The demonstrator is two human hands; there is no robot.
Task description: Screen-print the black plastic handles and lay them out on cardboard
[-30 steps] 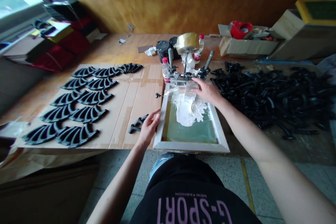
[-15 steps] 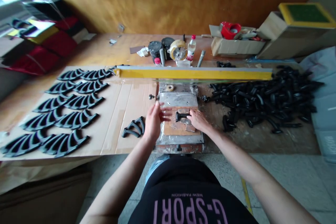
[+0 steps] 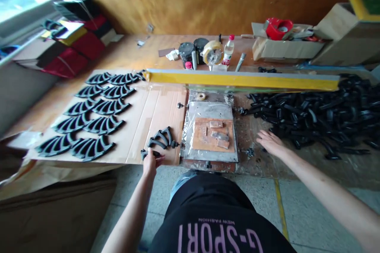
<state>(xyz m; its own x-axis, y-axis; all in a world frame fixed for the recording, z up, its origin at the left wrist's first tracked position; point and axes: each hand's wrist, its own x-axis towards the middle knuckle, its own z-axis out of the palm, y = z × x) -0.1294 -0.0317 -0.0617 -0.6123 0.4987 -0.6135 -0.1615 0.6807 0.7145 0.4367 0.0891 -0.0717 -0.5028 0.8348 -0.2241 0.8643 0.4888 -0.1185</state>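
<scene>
My left hand [image 3: 150, 163] is at the near edge of the cardboard sheet [image 3: 139, 114], fingers closed on a black curved plastic piece [image 3: 147, 152]. Two more such pieces [image 3: 162, 137] lie just beyond it. My right hand [image 3: 268, 141] lies open and flat on the table, fingers stretched toward the big pile of black parts [image 3: 311, 110]. Between my hands sits the metal printing base [image 3: 210, 108] with a brown jig plate [image 3: 212, 136], nothing on it. The yellow-edged screen frame [image 3: 240, 80] is tilted up above it.
Rows of black fan-shaped pieces [image 3: 89, 114] cover the left of the cardboard. Ink tins [image 3: 186, 52], a tape roll [image 3: 212, 55] and a bottle [image 3: 228, 50] stand behind the screen. Cardboard boxes [image 3: 285, 47] sit at the back right, red and black stacks [image 3: 77, 43] at the back left.
The screen frame went from lying flat to tilted up. A black piece left the jig; my left hand carried it to the cardboard's near edge. My right hand moved right toward the pile.
</scene>
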